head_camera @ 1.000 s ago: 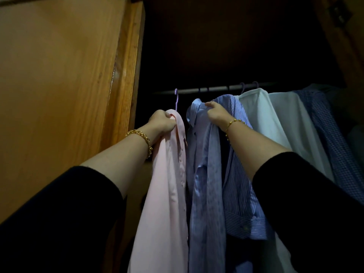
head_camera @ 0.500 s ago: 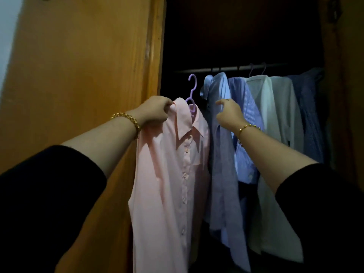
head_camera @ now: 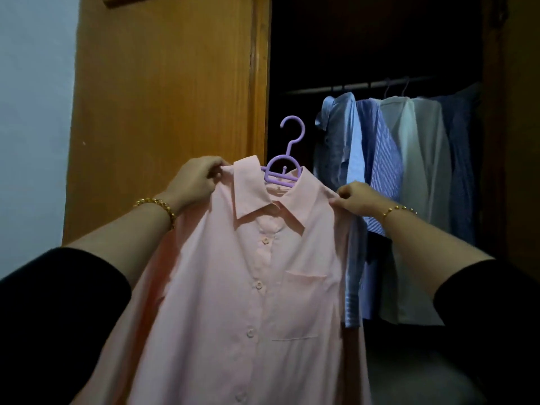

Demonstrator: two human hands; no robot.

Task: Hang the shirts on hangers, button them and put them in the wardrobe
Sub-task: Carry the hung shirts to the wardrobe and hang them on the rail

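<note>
— Where's the pink shirt?
— On a purple hanger, held up outside the wardrobe.
— And the hands?
— Left hand and right hand each pinch a shoulder.

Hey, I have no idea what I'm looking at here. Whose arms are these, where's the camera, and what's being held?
The camera sits on a person's head, looking forward and down, so both arms reach in from below. No machine here, only bare hands. The left hand grips one shoulder of a pink shirt, the right hand pinches the other. The shirt is on a purple hanger whose hook is free, not on the rail. Several other shirts hang from that rail inside the open wardrobe, beside its wooden door.
</note>
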